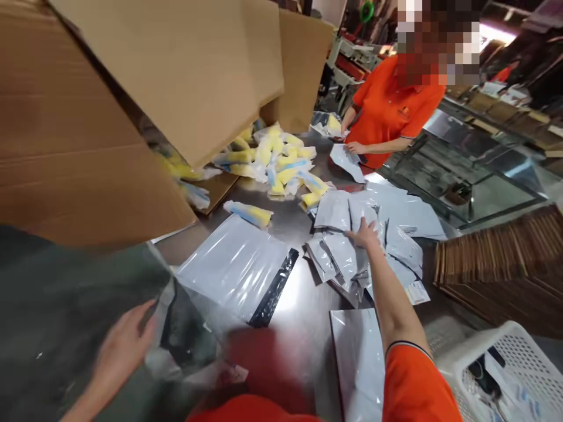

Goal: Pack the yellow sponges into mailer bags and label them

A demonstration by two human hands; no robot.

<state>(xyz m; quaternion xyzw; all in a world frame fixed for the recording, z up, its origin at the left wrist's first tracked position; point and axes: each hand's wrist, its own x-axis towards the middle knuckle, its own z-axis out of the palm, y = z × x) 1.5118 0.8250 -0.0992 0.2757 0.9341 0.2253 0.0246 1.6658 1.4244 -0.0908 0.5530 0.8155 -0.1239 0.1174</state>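
My right hand [366, 233] reaches across the table and rests on a heap of filled grey-white mailer bags [341, 252], its fingers apart. My left hand [125, 340] is at the lower left, beyond the table edge and smeared by motion. It is beside the rim of a loose plastic bag [165, 313] at the table edge; whether its fingers grip the plastic I cannot tell. Between the hands lies a stack of flat mailers [240, 266] with a black strip along one side. A yellow-and-blue item in a clear wrapper [248, 213] touches its far edge.
A large cardboard box [185, 70] leans over the left side, spilling wrapped yellow items [277, 155]. Opposite, a co-worker in orange [389, 111] handles a mailer [347, 163]. Stacked cardboard [501, 252] and a white basket [512, 357] stand right. More mailers [358, 357] lie near me.
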